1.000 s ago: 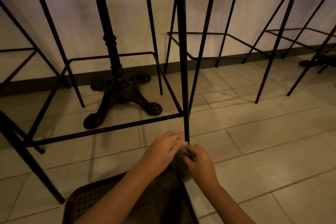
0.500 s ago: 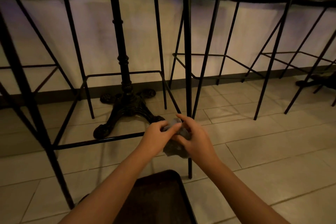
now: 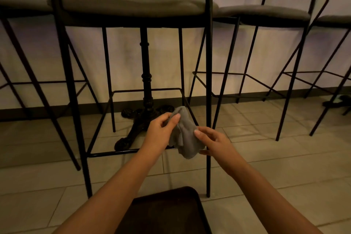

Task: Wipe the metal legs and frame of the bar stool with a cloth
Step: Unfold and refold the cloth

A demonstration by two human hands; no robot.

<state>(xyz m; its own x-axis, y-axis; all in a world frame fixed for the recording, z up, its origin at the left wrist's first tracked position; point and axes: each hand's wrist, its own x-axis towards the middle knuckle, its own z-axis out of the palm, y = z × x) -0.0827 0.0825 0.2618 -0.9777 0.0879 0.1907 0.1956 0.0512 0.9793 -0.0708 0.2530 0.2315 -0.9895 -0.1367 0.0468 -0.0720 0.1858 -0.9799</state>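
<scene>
A grey cloth (image 3: 185,137) hangs crumpled between both hands, in front of the bar stool's black front right leg (image 3: 209,81). My left hand (image 3: 161,131) pinches the cloth's upper edge between thumb and fingers. My right hand (image 3: 210,140) pinches its right side, close to the leg at footrest height. The stool has a grey padded seat (image 3: 129,5), thin black metal legs and a square footrest frame (image 3: 106,153) low down. Neither hand grips the leg itself.
A black cast-iron table pedestal (image 3: 146,104) stands behind the stool's frame. More bar stools (image 3: 266,13) line the pale wall left and right. A dark mesh tray or seat (image 3: 165,213) lies at the bottom, between my forearms. The floor is tiled.
My view has tilted upward, so the stool seats now show. Both hands rose from the foot of the leg to footrest height, and the cloth has come off the leg and spread between them.
</scene>
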